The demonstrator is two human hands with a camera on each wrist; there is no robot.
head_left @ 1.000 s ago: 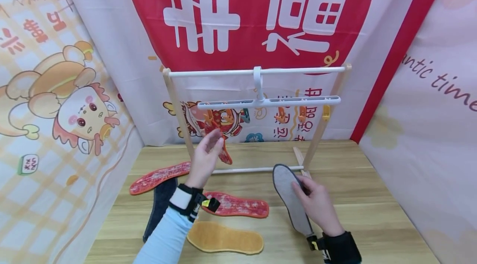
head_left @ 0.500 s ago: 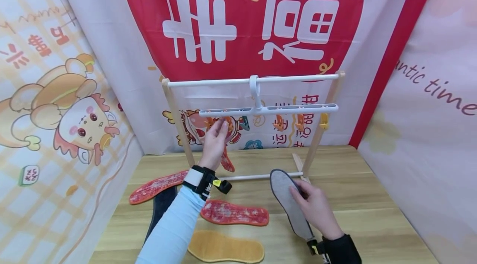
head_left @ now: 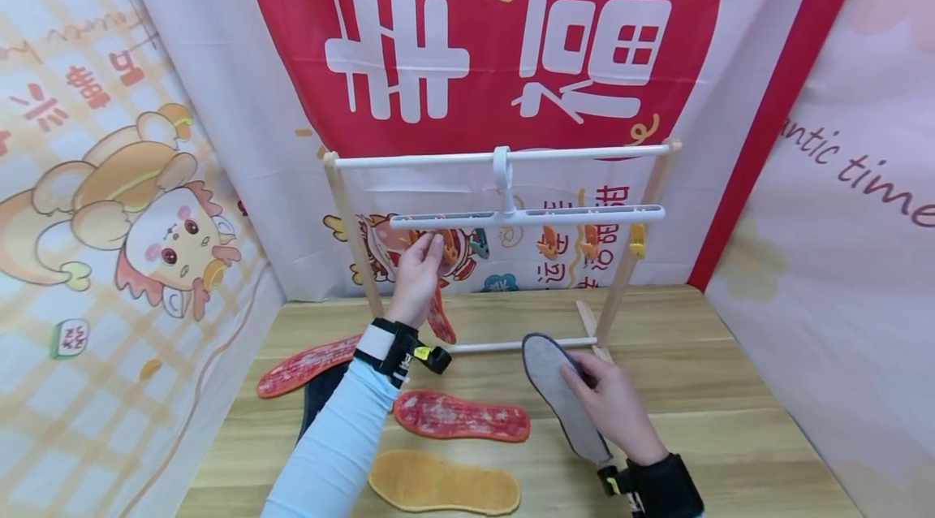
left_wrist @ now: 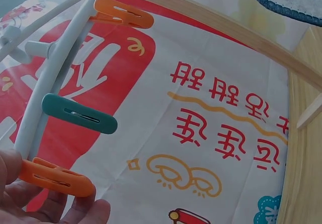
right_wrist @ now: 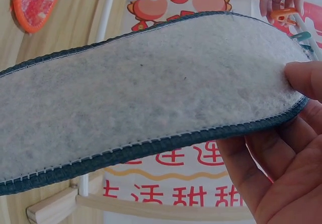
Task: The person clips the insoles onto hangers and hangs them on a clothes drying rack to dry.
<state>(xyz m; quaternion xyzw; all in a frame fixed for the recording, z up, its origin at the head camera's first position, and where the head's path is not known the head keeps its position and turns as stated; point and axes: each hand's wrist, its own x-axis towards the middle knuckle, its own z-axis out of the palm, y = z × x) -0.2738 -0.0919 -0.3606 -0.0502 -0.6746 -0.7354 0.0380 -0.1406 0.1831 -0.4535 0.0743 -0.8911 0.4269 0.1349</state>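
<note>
My left hand point(head_left: 416, 274) is raised to the hanger bar, thumb and curled fingers around an orange clip point(left_wrist: 58, 177), beside a teal clip point(left_wrist: 79, 114). Just behind that hand a red patterned insole point(head_left: 441, 319) hangs down, its upper part hidden by the hand in the head view. My right hand point(head_left: 617, 404) pinches a grey insole point(head_left: 558, 392) with a dark blue stitched edge, thumb on the pale felt face and fingers beneath. This insole is held tilted above the table, right of the rack. The white hanger point(head_left: 577, 215) hooks over the rack's top rod.
On the table lie a red insole point(head_left: 462, 416), a tan insole point(head_left: 444, 482) and, at left, another red insole point(head_left: 307, 368) over a dark blue insole point(head_left: 321, 396). Wooden rack posts point(head_left: 352, 234) flank the hanger. More orange clips point(head_left: 548, 242) and a yellow clip point(head_left: 638, 240) hang at right.
My left hand has moved up and slightly right, from beside the hanging red insole to the orange clip at the bar. The right hand keeps hold of the grey insole, nearly still.
</note>
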